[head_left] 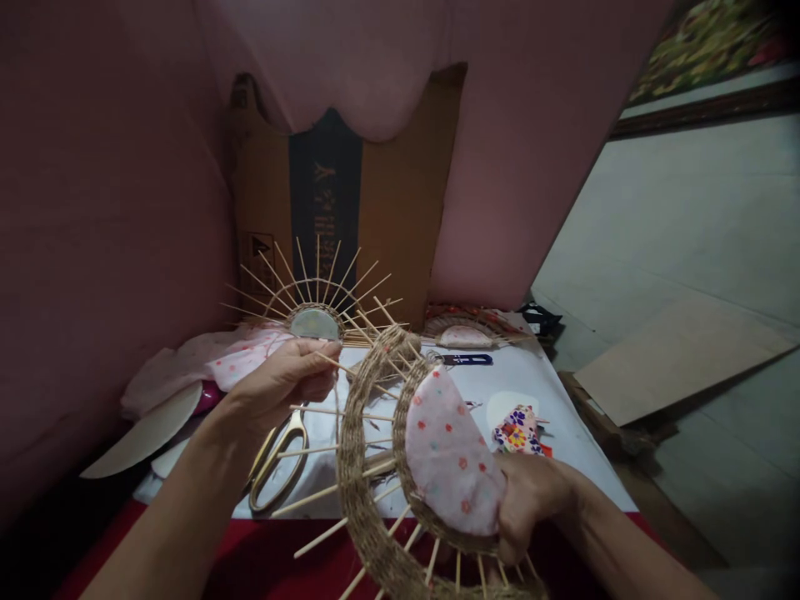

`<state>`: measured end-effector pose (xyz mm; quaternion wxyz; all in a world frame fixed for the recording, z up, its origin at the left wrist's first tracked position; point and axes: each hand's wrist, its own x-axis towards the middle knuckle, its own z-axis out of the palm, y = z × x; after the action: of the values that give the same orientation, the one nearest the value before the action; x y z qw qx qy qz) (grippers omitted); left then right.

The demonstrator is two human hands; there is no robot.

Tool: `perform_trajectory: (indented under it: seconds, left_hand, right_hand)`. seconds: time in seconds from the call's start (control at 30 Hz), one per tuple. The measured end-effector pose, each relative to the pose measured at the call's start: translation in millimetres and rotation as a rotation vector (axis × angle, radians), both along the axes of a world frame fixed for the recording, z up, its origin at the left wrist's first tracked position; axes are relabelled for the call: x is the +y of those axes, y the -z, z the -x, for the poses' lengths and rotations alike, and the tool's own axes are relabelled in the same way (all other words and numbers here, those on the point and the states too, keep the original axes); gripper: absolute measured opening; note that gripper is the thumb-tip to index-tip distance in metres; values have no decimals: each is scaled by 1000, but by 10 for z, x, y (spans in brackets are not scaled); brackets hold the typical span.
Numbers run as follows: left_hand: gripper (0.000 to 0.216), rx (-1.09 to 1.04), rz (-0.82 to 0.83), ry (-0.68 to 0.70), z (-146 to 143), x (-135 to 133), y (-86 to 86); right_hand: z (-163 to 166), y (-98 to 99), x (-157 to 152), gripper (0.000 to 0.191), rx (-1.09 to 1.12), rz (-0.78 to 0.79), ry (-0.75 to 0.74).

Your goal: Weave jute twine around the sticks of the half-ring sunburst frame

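I hold a round sunburst frame (368, 467) up on edge above the table. It has wooden sticks radiating through two rings of woven jute, and a padded centre of pink flowered cloth (447, 454). My right hand (531, 500) grips the frame's lower right edge, thumb on the cloth. Fingers of my left hand (284, 379) are pinched together at the frame's upper left, on a thin strand of twine or a stick; which one I cannot make out.
A second sunburst piece (316, 304) stands against a cardboard box (350, 200) at the back. Gold-handled scissors (278, 458) lie on the white sheet. Flowered cloth scraps (518, 429), a blue tool (466, 360), another woven piece (466, 333) and pink cloth (237, 354) lie about.
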<state>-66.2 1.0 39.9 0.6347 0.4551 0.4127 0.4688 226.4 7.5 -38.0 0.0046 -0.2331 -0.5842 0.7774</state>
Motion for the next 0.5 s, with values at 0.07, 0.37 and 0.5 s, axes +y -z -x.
perform_trajectory:
  seconds: [0.07,0.37,0.5]
  left_hand:
    - [36,-92,96,21,4,-14,-17]
    - [25,-3,21,-11,43,-30,-54]
    - [17,229,-185,-204,77,-61,-102]
  right_hand:
    - [-5,-14,3,46,-14,-14,13]
    - [-8,-56,-3,34,-159,-94,-44]
    - [-37,64,53,40,-135,-126,5]
